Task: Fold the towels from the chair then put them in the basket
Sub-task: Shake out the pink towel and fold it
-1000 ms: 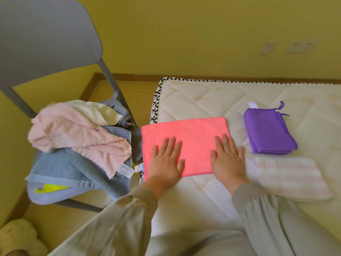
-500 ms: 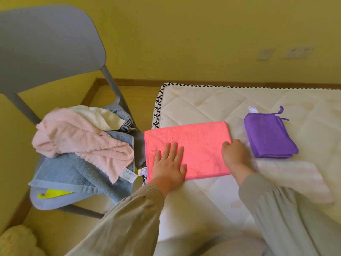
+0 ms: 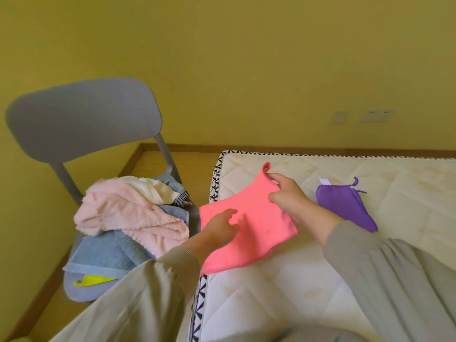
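As right hand pinches towel, label illegible

1. Coral-pink towel: plain, one colour throughout.
2. Purple towel: solid violet, with a matching loop and a white label.
3. Pale pink towel: plain blush.
4. Cream towel: off-white, unpatterned.
5. Blue towel: dusty grey-blue.
6. Striped edge: black and white; I cannot tell which piece it belongs to.
7. Yellow-green piece: bright and plain, under the blue towel.
8. Chair: flat grey.
9. Mattress: off-white, diamond quilting, faint brownish stains. Its border has black crosses on white.
10. My sleeves: greyish beige.
11. Wall: mustard yellow. Skirting: brown.
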Demonstrator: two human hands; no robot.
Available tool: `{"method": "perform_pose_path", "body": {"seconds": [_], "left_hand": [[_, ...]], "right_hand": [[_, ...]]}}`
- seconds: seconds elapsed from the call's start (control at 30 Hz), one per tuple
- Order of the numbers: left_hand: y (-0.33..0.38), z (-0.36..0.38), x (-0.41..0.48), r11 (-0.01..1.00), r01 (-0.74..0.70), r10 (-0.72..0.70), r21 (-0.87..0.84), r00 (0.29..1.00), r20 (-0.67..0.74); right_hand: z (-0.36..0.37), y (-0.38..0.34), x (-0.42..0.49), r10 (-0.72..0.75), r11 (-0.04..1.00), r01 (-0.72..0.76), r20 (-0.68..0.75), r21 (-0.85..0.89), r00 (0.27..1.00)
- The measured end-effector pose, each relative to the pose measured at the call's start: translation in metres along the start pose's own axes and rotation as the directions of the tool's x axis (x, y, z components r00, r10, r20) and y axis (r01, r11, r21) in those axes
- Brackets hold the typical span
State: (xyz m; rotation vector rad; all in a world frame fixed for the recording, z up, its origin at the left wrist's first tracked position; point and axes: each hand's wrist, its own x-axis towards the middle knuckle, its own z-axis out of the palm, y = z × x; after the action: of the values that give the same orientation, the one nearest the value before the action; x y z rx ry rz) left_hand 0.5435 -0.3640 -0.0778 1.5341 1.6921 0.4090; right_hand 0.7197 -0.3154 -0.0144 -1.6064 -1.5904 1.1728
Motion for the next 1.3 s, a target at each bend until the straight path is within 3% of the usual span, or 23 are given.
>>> {"method": "perform_pose_path", "body": {"seconds": [0.17,0.4,0.53,0.73,0.87,1.03,1.13,1.3], "left_hand": [[0.034,-0.061,-0.028,0.987,-0.156,0.142,-0.02,0.935,-0.325],[0.082,-0.131,-0.086,0.896,-0.279,0.214,-0.346,0.953,-0.216],[0.099,-0.152,-0.124,0.871,-0.371,0.289,-0.322,0.917,-0.276],[0.118,-0.166,-0.165,0.853,-0.419,0.254,-0.313,0.855,-0.453],[0.13,-0.175,-0.183,0.876,-0.429,0.234,-0.22,0.777,-0.585],[0.134,-0.193,-0.201,0.91,-0.408,0.237,-0.079,0.666,-0.707],[0.132,-0.204,-0.209,0.904,-0.421,0.212,-0.079,0.599,-0.772],[0.125,-0.213,-0.216,0.89,-0.43,0.117,-0.15,0.534,-0.838]], "right_hand": [[-0.006,-0.064,-0.025,-0.172,0.975,0.187,0.128,-0.118,0.977],[-0.024,-0.147,-0.065,-0.235,0.918,0.319,0.325,-0.235,0.916],[-0.039,-0.18,-0.094,-0.253,0.899,0.36,0.377,-0.248,0.891],[-0.048,-0.212,-0.124,-0.315,0.844,0.436,0.37,-0.312,0.874],[-0.047,-0.231,-0.139,-0.331,0.724,0.488,0.375,-0.487,0.866],[-0.05,-0.243,-0.152,-0.261,0.636,0.44,0.359,-0.635,0.896],[-0.058,-0.241,-0.154,-0.274,0.648,0.414,0.312,-0.639,0.91],[-0.068,-0.231,-0.147,-0.351,0.832,0.37,0.124,-0.413,0.928]]}}
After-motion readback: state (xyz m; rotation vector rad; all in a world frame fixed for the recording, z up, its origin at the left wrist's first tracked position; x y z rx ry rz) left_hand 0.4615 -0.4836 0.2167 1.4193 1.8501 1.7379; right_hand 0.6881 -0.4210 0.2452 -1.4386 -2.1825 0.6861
